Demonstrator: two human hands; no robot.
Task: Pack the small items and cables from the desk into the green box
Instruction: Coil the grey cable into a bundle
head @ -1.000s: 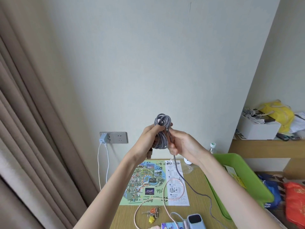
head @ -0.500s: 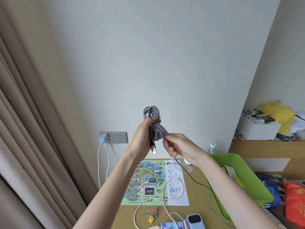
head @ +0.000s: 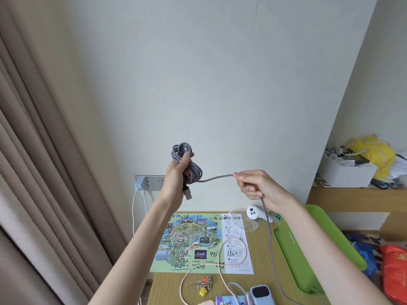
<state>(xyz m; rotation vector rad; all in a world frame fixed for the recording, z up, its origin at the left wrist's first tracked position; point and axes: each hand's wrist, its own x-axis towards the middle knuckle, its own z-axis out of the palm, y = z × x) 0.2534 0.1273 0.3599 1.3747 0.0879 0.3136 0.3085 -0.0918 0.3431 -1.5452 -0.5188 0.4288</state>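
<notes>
My left hand (head: 176, 181) grips a coil of grey braided cable (head: 182, 150). The fingers curl round the bundle, the thumb lies across it, and the USB plug (head: 187, 193) hangs below my palm. My right hand (head: 257, 186) pinches the loose run of the same cable between thumb and forefinger, out to the side, so a short stretch spans the gap between the hands. From that hand the tail drops to the desk (head: 171, 287) and trails along beside the green box (head: 286, 245). The cable is thus held up in front of the wall, most of it wound, the tail not yet. I judge the packing to be early: this cable is not in the box, and a thin pink cable (head: 220, 264), a bunch of keys (head: 203, 281), a white controller (head: 253, 212) and a blue-grey device (head: 261, 293) lie on the desk around a printed map (head: 189, 241). My right forearm hides much of the box, so I cannot tell what it holds. The grey cable looks thick, woven and springy, its loops uneven.
</notes>
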